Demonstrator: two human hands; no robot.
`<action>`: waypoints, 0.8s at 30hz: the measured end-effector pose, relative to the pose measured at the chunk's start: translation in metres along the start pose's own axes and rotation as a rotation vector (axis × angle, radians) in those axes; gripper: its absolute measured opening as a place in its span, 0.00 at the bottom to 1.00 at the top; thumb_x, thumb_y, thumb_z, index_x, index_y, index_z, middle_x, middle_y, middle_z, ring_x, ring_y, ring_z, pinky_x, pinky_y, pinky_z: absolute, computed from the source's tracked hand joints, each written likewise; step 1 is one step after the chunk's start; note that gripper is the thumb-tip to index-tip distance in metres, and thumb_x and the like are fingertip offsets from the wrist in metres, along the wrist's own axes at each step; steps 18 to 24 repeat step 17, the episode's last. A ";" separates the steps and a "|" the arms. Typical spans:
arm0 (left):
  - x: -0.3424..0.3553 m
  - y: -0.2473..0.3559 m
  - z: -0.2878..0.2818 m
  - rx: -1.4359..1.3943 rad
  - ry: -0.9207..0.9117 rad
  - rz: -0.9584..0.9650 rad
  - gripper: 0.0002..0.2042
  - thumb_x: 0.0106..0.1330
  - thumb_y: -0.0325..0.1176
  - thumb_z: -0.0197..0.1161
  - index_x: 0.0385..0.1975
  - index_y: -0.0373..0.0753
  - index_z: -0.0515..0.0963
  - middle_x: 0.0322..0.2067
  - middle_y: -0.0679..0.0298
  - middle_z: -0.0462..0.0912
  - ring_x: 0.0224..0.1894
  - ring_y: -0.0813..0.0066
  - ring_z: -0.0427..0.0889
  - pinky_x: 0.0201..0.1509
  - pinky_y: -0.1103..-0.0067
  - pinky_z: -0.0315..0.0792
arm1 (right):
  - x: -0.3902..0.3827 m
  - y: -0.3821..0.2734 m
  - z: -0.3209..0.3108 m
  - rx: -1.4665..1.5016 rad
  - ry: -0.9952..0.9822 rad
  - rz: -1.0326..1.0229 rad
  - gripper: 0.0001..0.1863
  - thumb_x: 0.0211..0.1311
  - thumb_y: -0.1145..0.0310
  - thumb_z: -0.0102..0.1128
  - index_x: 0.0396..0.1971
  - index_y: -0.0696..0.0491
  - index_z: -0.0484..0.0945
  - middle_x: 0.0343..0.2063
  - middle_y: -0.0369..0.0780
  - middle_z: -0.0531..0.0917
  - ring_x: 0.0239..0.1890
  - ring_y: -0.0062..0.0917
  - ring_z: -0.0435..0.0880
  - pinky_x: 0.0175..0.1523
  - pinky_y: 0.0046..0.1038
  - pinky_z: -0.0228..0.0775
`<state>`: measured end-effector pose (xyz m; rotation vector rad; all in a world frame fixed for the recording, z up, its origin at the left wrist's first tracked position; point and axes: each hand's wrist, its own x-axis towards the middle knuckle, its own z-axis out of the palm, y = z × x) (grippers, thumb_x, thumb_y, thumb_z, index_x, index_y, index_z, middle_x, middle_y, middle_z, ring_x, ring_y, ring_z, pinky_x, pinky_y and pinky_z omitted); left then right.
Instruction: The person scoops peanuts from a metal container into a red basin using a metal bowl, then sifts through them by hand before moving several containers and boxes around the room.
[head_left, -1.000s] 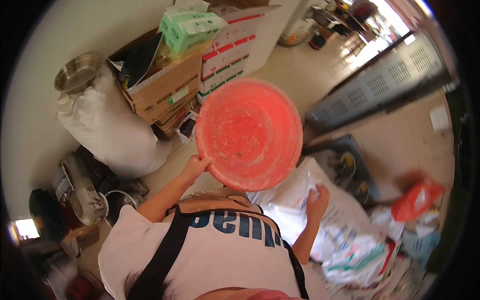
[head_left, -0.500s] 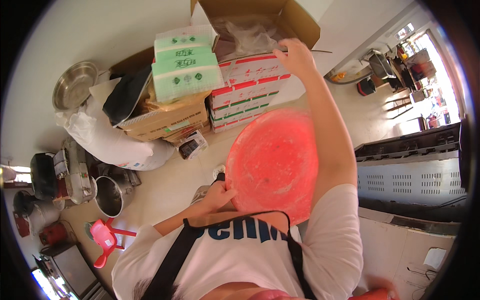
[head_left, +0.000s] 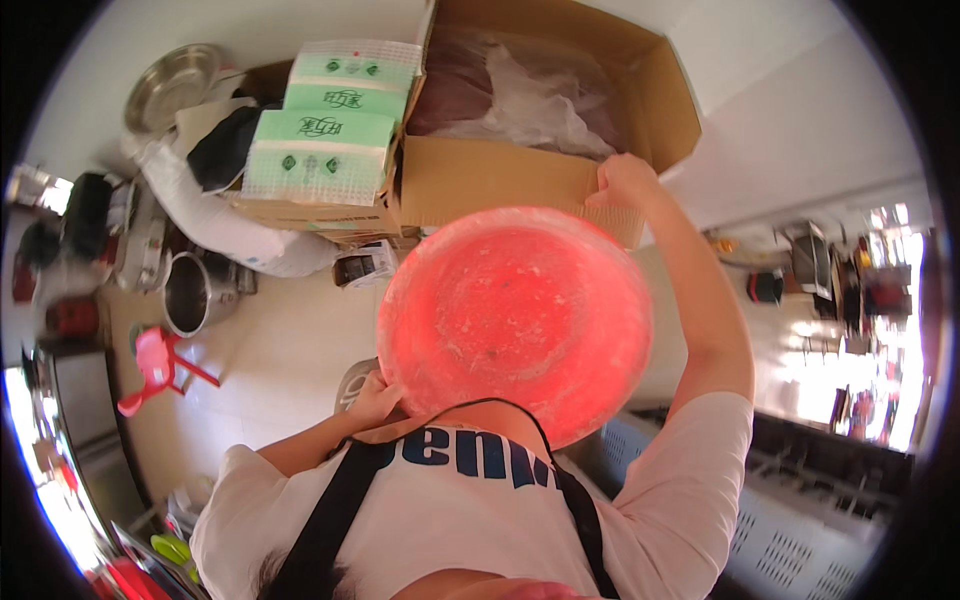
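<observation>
A large round red plastic basin [head_left: 515,310], with whitish residue smeared inside, is in front of my body. My left hand [head_left: 378,398] is closed on its near left rim. At the far right, my right hand [head_left: 625,182] has its fingers bent around the upper right part of a cardboard flap [head_left: 500,180]. This flap belongs to an open cardboard box [head_left: 655,95] beyond the basin. Inside the box lies a crumpled clear plastic bag [head_left: 525,100] over dark reddish contents that I cannot make out.
Green-and-white packs [head_left: 320,155] sit on a carton left of the box. A steel bowl [head_left: 175,88] and a white sack [head_left: 200,210] are farther left. A steel pot [head_left: 190,293] and a red stool [head_left: 160,368] stand on the floor. Vented metal equipment [head_left: 790,520] is at lower right.
The view has turned, bringing the box nearer. My right hand has closed on the flap, whose brown face now shows towards me. My left hand still holds the basin's rim.
</observation>
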<state>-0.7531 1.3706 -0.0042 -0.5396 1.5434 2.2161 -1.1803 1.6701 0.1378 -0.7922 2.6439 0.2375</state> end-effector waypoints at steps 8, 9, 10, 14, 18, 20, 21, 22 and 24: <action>-0.029 -0.015 0.076 -0.252 0.437 -0.210 0.10 0.58 0.30 0.51 0.36 0.35 0.75 0.23 0.64 0.77 0.17 0.79 0.69 0.19 0.81 0.62 | -0.015 -0.004 0.051 0.284 0.616 -0.048 0.21 0.45 0.56 0.71 0.37 0.52 0.77 0.38 0.41 0.80 0.43 0.35 0.80 0.45 0.37 0.73; -0.031 -0.008 0.085 -0.289 0.424 -0.219 0.09 0.58 0.30 0.51 0.36 0.36 0.75 0.22 0.65 0.77 0.16 0.79 0.68 0.18 0.81 0.61 | -0.019 -0.005 0.054 0.274 0.741 -0.055 0.23 0.45 0.57 0.71 0.39 0.52 0.75 0.39 0.40 0.79 0.44 0.35 0.80 0.45 0.38 0.73; -0.034 0.001 0.091 -0.322 0.413 -0.226 0.09 0.58 0.30 0.52 0.35 0.36 0.74 0.22 0.65 0.76 0.15 0.80 0.66 0.17 0.81 0.59 | -0.021 -0.003 0.052 0.260 0.668 -0.052 0.23 0.46 0.58 0.71 0.41 0.51 0.74 0.41 0.40 0.78 0.44 0.36 0.79 0.46 0.38 0.73; -0.028 0.004 0.101 -0.359 0.347 -0.131 0.09 0.58 0.31 0.53 0.36 0.36 0.73 0.21 0.65 0.75 0.13 0.80 0.64 0.16 0.81 0.56 | -0.015 0.005 0.053 0.237 0.522 -0.036 0.19 0.50 0.62 0.68 0.41 0.51 0.74 0.42 0.41 0.78 0.45 0.37 0.79 0.48 0.37 0.72; -0.013 -0.002 0.082 -0.253 0.289 -0.072 0.10 0.58 0.31 0.54 0.39 0.37 0.73 0.21 0.65 0.75 0.13 0.80 0.63 0.16 0.81 0.55 | 0.009 0.018 0.050 0.317 0.300 0.022 0.19 0.52 0.60 0.65 0.42 0.51 0.73 0.45 0.41 0.78 0.49 0.35 0.78 0.51 0.34 0.71; -0.013 -0.002 0.082 -0.253 0.289 -0.072 0.10 0.58 0.31 0.54 0.39 0.37 0.73 0.21 0.65 0.75 0.13 0.80 0.63 0.16 0.81 0.55 | 0.009 0.018 0.050 0.317 0.300 0.022 0.19 0.52 0.60 0.65 0.42 0.51 0.73 0.45 0.41 0.78 0.49 0.35 0.78 0.51 0.34 0.71; -0.013 -0.002 0.082 -0.253 0.289 -0.072 0.10 0.58 0.31 0.54 0.39 0.37 0.73 0.21 0.65 0.75 0.13 0.80 0.63 0.16 0.81 0.55 | 0.009 0.018 0.050 0.317 0.300 0.022 0.19 0.52 0.60 0.65 0.42 0.51 0.73 0.45 0.41 0.78 0.49 0.35 0.78 0.51 0.34 0.71; -0.013 -0.002 0.082 -0.253 0.289 -0.072 0.10 0.58 0.31 0.54 0.39 0.37 0.73 0.21 0.65 0.75 0.13 0.80 0.63 0.16 0.81 0.55 | 0.009 0.018 0.050 0.317 0.300 0.022 0.19 0.52 0.60 0.65 0.42 0.51 0.73 0.45 0.41 0.78 0.49 0.35 0.78 0.51 0.34 0.71; -0.013 -0.002 0.082 -0.253 0.289 -0.072 0.10 0.58 0.31 0.54 0.39 0.37 0.73 0.21 0.65 0.75 0.13 0.80 0.63 0.16 0.81 0.55 | 0.009 0.018 0.050 0.317 0.300 0.022 0.19 0.52 0.60 0.65 0.42 0.51 0.73 0.45 0.41 0.78 0.49 0.35 0.78 0.51 0.34 0.71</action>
